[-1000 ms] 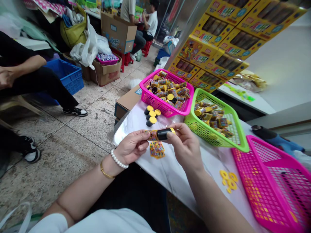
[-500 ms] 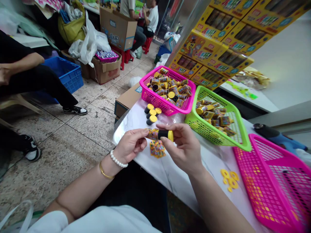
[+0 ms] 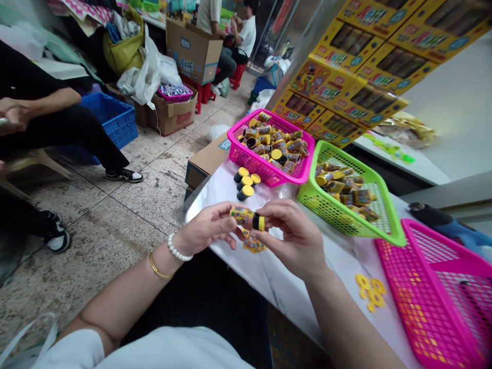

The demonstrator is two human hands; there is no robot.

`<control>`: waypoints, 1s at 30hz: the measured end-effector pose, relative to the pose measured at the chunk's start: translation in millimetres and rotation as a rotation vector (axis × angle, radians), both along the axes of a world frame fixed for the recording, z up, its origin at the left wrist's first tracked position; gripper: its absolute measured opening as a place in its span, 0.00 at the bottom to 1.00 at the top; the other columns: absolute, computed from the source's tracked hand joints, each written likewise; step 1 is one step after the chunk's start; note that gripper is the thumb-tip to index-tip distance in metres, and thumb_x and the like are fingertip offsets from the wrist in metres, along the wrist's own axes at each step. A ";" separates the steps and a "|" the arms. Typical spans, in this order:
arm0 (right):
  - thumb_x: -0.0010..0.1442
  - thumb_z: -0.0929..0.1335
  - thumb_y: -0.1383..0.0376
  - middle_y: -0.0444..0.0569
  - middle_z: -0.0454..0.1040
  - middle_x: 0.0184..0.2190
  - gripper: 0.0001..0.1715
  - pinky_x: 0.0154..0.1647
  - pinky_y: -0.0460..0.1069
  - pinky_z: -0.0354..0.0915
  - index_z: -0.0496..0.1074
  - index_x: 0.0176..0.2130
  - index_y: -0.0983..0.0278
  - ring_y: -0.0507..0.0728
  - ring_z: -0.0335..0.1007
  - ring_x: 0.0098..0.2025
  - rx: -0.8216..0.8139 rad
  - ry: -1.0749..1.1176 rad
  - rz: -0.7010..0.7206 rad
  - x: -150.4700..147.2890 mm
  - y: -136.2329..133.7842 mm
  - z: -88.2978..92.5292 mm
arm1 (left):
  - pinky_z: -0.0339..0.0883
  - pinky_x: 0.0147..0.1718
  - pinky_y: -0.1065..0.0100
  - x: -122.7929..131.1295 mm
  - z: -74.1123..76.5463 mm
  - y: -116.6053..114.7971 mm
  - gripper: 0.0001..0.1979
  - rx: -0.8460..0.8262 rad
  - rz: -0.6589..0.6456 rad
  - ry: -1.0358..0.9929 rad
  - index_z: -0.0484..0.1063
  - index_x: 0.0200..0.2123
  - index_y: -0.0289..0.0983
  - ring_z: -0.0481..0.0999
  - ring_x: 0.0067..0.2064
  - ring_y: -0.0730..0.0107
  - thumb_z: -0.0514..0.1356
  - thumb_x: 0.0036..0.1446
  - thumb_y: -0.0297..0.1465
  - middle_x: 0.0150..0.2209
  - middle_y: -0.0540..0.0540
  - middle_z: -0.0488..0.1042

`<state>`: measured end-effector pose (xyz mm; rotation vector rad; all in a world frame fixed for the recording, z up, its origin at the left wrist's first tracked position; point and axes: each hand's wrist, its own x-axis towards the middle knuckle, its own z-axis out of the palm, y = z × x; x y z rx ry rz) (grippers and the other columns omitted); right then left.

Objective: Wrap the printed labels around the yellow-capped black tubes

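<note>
Both my hands hold one small black tube with a yellow cap (image 3: 248, 219) above the table's near edge. My left hand (image 3: 207, 230) pinches a printed yellow label sleeve that covers most of the tube. My right hand (image 3: 294, 237) grips the capped end. A small stack of the same printed labels (image 3: 253, 245) lies on the table just under my fingers. Three bare black tubes with yellow caps (image 3: 245, 184) stand beyond them.
A pink basket (image 3: 257, 165) and a green basket (image 3: 348, 221) hold several labelled tubes. Another pink basket (image 3: 430, 302) lies at the right, yellow rings (image 3: 369, 290) beside it. Yellow display boxes (image 3: 346, 77) are stacked behind. A seated person's legs (image 3: 69, 133) are at the left.
The label sleeve has slid further along the tube, so that only a short black band shows by the cap. My hands have come closer together.
</note>
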<state>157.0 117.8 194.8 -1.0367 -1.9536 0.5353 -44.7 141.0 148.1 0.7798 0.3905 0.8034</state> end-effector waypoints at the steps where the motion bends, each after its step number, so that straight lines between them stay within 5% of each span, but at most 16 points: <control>1: 0.57 0.75 0.67 0.49 0.71 0.42 0.17 0.33 0.48 0.73 0.75 0.47 0.57 0.55 0.72 0.39 0.019 -0.040 0.018 -0.7 -0.3 0.1 | 0.69 0.26 0.71 0.5 -1.0 -0.2 0.30 0.000 0.038 0.046 0.73 0.45 0.33 0.76 0.31 0.69 0.73 0.44 0.46 0.34 0.44 0.76; 5: 0.59 0.74 0.67 0.50 0.75 0.43 0.17 0.39 0.50 0.76 0.76 0.49 0.57 0.56 0.76 0.40 0.087 -0.158 0.027 -1.8 -4.8 2.0 | 0.65 0.25 0.75 4.3 -2.1 -1.7 0.23 0.035 0.152 0.154 0.73 0.39 0.34 0.70 0.25 0.78 0.75 0.44 0.38 0.28 0.50 0.74; 11: 0.59 0.74 0.67 0.50 0.80 0.41 0.14 0.43 0.52 0.78 0.77 0.47 0.57 0.58 0.79 0.40 0.177 -0.182 -0.050 3.3 -12.9 -7.5 | 0.68 0.33 0.71 11.7 0.7 -4.4 0.19 0.123 0.157 0.192 0.74 0.37 0.34 0.74 0.33 0.74 0.74 0.42 0.33 0.33 0.48 0.76; 16: 0.60 0.73 0.65 0.49 0.81 0.37 0.11 0.34 0.50 0.78 0.79 0.45 0.57 0.56 0.80 0.35 0.108 -0.091 -0.087 8.7 -6.1 -21.9 | 0.69 0.43 0.69 21.2 0.8 -3.3 0.12 0.429 0.321 0.410 0.76 0.39 0.36 0.76 0.41 0.68 0.70 0.51 0.33 0.38 0.45 0.78; 19: 0.60 0.73 0.68 0.50 0.81 0.40 0.14 0.39 0.50 0.78 0.79 0.47 0.58 0.56 0.80 0.38 0.143 -0.042 -0.102 11.0 -3.5 -24.3 | 0.70 0.37 0.71 19.6 2.1 1.6 0.20 0.413 0.294 0.472 0.74 0.46 0.37 0.77 0.39 0.68 0.70 0.51 0.37 0.41 0.44 0.77; 22: 0.57 0.74 0.69 0.51 0.81 0.43 0.15 0.47 0.52 0.77 0.80 0.45 0.58 0.58 0.79 0.42 0.211 -0.029 -0.116 10.8 -2.7 -27.1 | 0.66 0.26 0.73 18.0 1.5 7.4 0.23 0.273 0.192 0.429 0.71 0.46 0.35 0.73 0.28 0.74 0.69 0.52 0.43 0.33 0.48 0.73; 24: 0.55 0.76 0.67 0.51 0.81 0.40 0.12 0.43 0.52 0.77 0.81 0.42 0.59 0.58 0.80 0.39 0.091 0.060 -0.142 9.3 -1.0 -31.2 | 0.65 0.27 0.74 19.4 0.0 10.4 0.19 0.297 0.188 0.427 0.72 0.41 0.34 0.71 0.28 0.75 0.68 0.54 0.42 0.29 0.50 0.72; 27: 0.52 0.78 0.57 0.49 0.82 0.32 0.14 0.35 0.51 0.78 0.81 0.37 0.62 0.57 0.79 0.32 -0.329 0.303 -0.154 8.9 3.9 -35.7 | 0.67 0.33 0.74 22.9 -1.6 14.0 0.16 0.412 0.266 0.467 0.74 0.40 0.34 0.72 0.33 0.75 0.69 0.52 0.37 0.33 0.48 0.74; 30: 0.51 0.77 0.53 0.48 0.81 0.30 0.19 0.34 0.51 0.78 0.80 0.38 0.63 0.57 0.79 0.31 -0.619 0.429 -0.064 15.9 8.4 -32.3 | 0.65 0.26 0.75 24.0 -1.1 17.7 0.18 0.324 0.170 0.439 0.73 0.38 0.34 0.71 0.26 0.76 0.69 0.52 0.42 0.28 0.49 0.74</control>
